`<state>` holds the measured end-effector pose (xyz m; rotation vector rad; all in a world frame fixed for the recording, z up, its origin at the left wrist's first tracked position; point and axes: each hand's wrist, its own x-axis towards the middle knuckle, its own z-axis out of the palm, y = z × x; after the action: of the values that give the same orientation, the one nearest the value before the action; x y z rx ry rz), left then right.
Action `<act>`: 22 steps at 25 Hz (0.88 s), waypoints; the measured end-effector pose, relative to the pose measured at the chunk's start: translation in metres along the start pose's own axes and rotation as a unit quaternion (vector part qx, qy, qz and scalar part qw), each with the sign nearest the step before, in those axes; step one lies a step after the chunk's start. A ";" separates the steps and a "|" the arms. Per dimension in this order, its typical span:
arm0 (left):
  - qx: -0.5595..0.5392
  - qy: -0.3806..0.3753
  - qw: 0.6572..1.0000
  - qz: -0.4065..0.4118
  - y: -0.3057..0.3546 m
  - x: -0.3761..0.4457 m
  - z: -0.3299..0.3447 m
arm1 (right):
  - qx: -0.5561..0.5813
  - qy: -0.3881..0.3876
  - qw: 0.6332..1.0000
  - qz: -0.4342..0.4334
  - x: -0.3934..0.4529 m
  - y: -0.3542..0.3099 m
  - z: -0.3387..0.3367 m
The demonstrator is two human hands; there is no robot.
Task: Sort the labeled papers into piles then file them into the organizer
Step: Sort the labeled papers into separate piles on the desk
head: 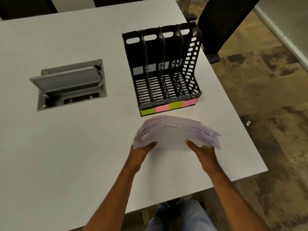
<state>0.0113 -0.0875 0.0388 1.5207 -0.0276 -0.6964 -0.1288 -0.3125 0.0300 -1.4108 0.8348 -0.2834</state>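
Note:
A loose, fanned stack of white papers (175, 132) with faint handwritten labels hangs blurred just above the white table (66, 155). My left hand (143, 150) grips its near left edge, thumb on top. My right hand (201, 150) grips the near right edge the same way. Just beyond the stack stands a black organizer (164, 69) with several upright slots. Its front lip carries green and pink sticky notes (169, 106); the writing on them is too small to read.
A grey cable box (70, 84) with its lid propped open is sunk into the table at the left. The table's right edge runs diagonally past the organizer. A black chair (221, 22) stands beyond the far right corner, over patterned floor.

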 end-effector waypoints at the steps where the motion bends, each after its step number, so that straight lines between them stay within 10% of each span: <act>1: 0.025 -0.021 0.999 -0.018 -0.004 -0.001 0.003 | -0.002 -0.016 0.999 0.038 0.001 0.007 -0.001; 10: 0.028 0.008 0.995 -0.099 -0.017 0.003 -0.004 | -0.146 0.031 0.989 -0.010 0.018 -0.006 0.001; 22: -0.066 0.048 0.939 -0.335 -0.109 -0.067 -0.015 | -0.235 -0.018 0.959 0.155 -0.034 0.074 -0.015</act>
<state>-0.0799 -0.0339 -0.0346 1.4260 0.6273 -1.1341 -0.1844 -0.2887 -0.0270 -1.6851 1.1268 0.1965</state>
